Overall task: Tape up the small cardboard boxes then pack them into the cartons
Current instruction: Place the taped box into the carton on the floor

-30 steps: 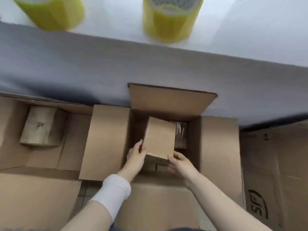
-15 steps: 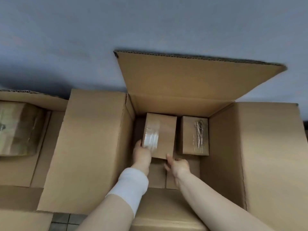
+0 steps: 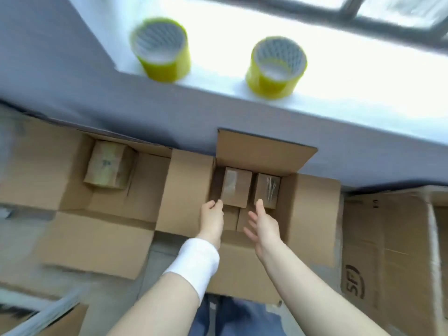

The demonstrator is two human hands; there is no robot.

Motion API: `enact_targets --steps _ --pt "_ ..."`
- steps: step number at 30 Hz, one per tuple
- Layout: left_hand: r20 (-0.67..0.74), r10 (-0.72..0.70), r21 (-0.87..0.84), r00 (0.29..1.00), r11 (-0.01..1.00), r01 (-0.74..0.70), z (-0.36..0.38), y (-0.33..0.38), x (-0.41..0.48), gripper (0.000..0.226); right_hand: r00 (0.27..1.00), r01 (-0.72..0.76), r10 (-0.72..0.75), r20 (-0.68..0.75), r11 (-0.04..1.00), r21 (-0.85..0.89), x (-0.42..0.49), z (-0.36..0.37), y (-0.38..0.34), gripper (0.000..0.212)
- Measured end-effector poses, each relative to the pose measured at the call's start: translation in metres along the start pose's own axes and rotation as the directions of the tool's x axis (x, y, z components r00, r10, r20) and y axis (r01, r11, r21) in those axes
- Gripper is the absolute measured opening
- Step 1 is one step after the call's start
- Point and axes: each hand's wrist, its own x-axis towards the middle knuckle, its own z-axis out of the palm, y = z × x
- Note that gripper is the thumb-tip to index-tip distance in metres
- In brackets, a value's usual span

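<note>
Head view | left hand (image 3: 212,215) fingers loosely curled, gripping nothing, just beside near-left corner of taped small box (image 3: 236,186) | right hand (image 3: 263,224) fingers spread, empty, thumb near second small box (image 3: 266,190) | both boxes side by side at far wall inside open carton (image 3: 312,214)

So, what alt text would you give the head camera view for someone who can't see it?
A person's left hand and right hand hover empty over an open carton holding two small taped boxes side by side at its far end. Left of it, another open carton holds one small box; two yellow tape rolls stand on a white sill.
</note>
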Motion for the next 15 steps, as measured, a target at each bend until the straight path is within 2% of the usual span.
enact_targets --steps 4,7,11,15 --pt "0.042 -0.023 -0.125 0.999 0.992 0.028 -0.051 0.046 -0.139 0.04 0.997 0.047 -0.048 0.06 0.998 0.03 -0.142 -0.005 -0.023 0.056" --pt "0.072 0.008 -0.196 0.997 0.981 0.006 -0.092 0.069 -0.229 0.042 0.988 0.134 -0.136 0.076 0.991 0.029 -0.237 -0.008 -0.035 0.05" --pt "0.044 0.104 -0.311 0.994 0.947 -0.085 -0.14 0.092 -0.317 0.04 0.96 0.236 -0.245 0.134 0.968 0.085 -0.327 -0.004 -0.049 0.047" --pt "-0.06 0.239 -0.466 0.969 0.852 -0.239 -0.189 0.101 -0.384 0.038 0.921 0.272 -0.295 0.255 0.955 0.121 -0.391 0.016 -0.043 0.046"
